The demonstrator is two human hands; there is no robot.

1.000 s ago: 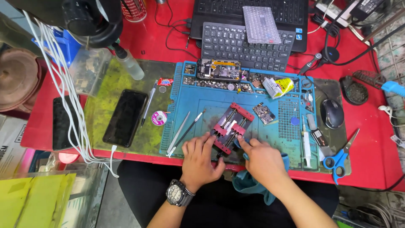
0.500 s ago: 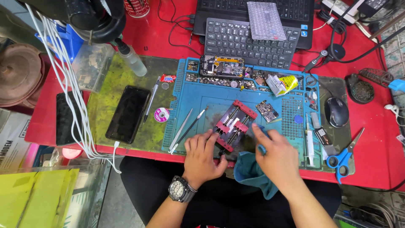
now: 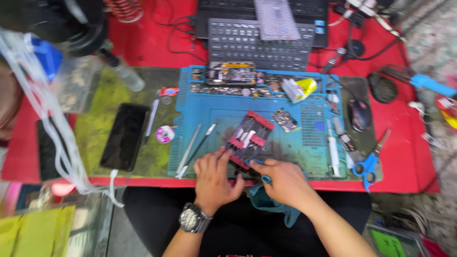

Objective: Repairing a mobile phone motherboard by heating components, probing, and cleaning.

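A red workbench [image 3: 404, 157] is carrying a blue repair mat [image 3: 295, 147]. At its near edge, the left hand [image 3: 214, 178] is pressing bent fingers against a red-and-black clamp fixture [image 3: 248, 138], while the right hand [image 3: 281, 181] is pinching a teal cloth [image 3: 266, 202] against it. Farther back, a black keyboard [image 3: 257, 45] is lying.

Single head cam, looking steeply down, close over blue work mat [image 3: 290, 143], near desk edge

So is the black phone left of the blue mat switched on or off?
Off, as far as shown: the black phone lies flat on the green mat with a uniformly dark screen.
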